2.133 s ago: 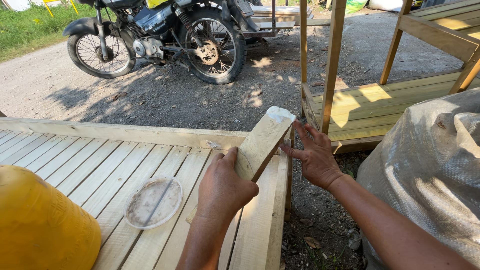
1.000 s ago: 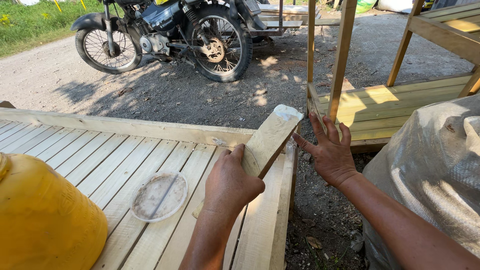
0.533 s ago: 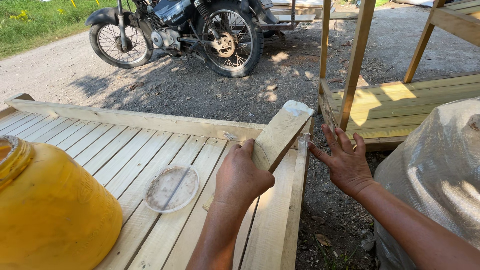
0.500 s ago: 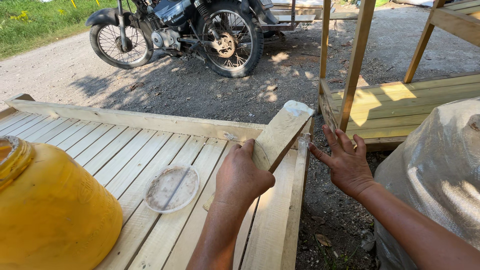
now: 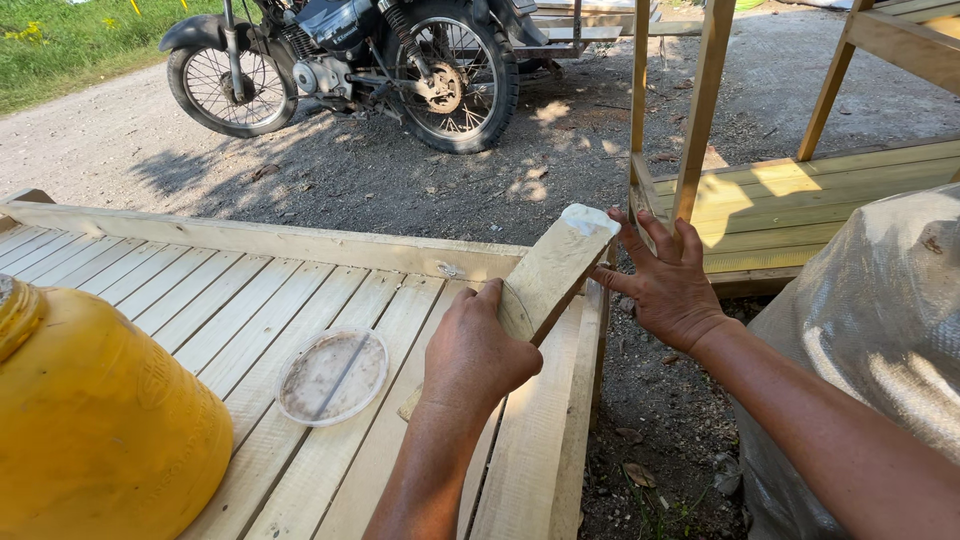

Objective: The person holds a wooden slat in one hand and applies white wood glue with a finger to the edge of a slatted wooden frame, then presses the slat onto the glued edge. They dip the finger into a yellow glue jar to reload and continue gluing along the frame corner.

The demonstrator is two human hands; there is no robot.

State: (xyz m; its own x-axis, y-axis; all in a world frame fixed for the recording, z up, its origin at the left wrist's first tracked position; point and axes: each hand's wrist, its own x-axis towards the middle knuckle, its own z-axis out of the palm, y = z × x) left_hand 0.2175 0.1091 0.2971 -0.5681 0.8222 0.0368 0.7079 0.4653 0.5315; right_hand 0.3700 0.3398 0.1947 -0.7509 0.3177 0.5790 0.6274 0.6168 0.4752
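Observation:
My left hand [image 5: 478, 352] grips a short pale wooden board [image 5: 553, 270] that tilts up to the right, its top end smeared with white paste. Fingers spread, my right hand [image 5: 667, 283] hovers beside the board's upper end and touches its edge with the thumb. Beneath both lies a slatted wooden panel [image 5: 210, 300]. A round clear plastic lid [image 5: 332, 375] smeared with white residue rests on the slats just left of my left hand.
A big yellow plastic jug [image 5: 95, 430] fills the lower left. A motorcycle [image 5: 350, 65] stands on the gravel behind. Another wooden frame with upright posts [image 5: 700, 110] is at the right, and a grey woven sack [image 5: 880, 330] sits close at my right.
The view has shifted, sliding the scene right and the jug further into view. The board stays gripped in my left hand; my right hand remains spread at its upper end.

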